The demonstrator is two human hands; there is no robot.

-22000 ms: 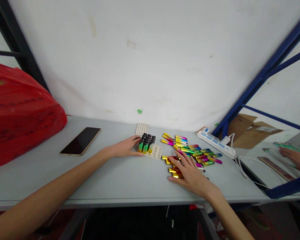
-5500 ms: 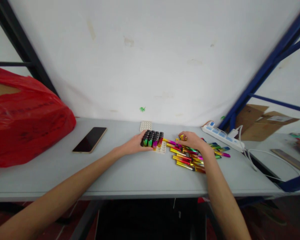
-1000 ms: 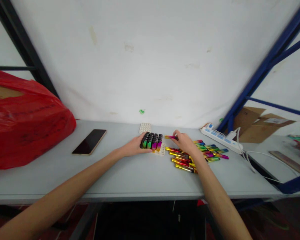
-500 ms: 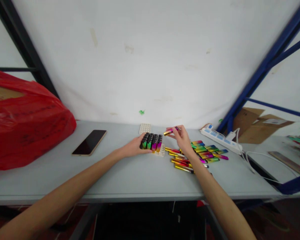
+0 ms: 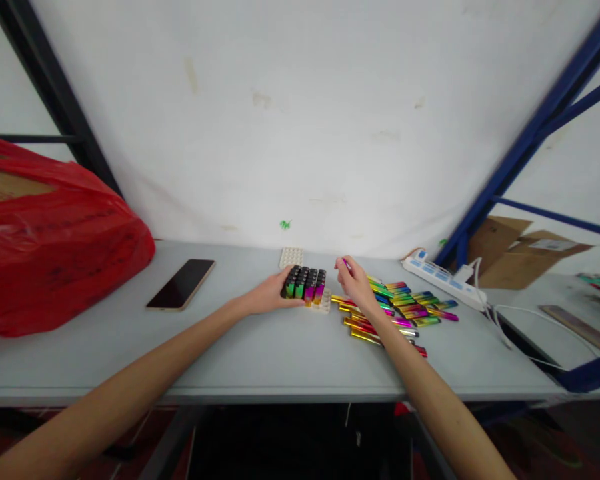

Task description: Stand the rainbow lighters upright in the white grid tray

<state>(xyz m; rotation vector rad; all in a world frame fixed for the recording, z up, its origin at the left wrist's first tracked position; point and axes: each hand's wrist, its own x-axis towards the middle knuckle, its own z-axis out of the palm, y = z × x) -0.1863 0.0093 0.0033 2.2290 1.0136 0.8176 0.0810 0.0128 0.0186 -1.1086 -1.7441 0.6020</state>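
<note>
Upright lighters with black tops and green or purple-gold bodies (image 5: 305,285) stand packed together in a pale holed tray (image 5: 323,303). My left hand (image 5: 270,293) is closed around the left side of this block. To the right of it, my right hand (image 5: 353,279) pinches a purple lighter (image 5: 347,265), mostly hidden by the fingers. Under and beside my right forearm lies a loose pile of shiny multicoloured lighters (image 5: 410,307). A second pale holed tray (image 5: 292,257) rests behind the block, near the wall.
A phone (image 5: 181,285) lies on the grey table (image 5: 230,360) at left, beside a red plastic bag (image 5: 65,247). At right are a white power strip (image 5: 443,279) with cables, a blue metal frame (image 5: 510,147) and cardboard boxes (image 5: 523,257).
My right hand has drawn slightly left and down, and the lighter in it has turned from lying sideways to a steeper angle. My left hand keeps its place on the block.
</note>
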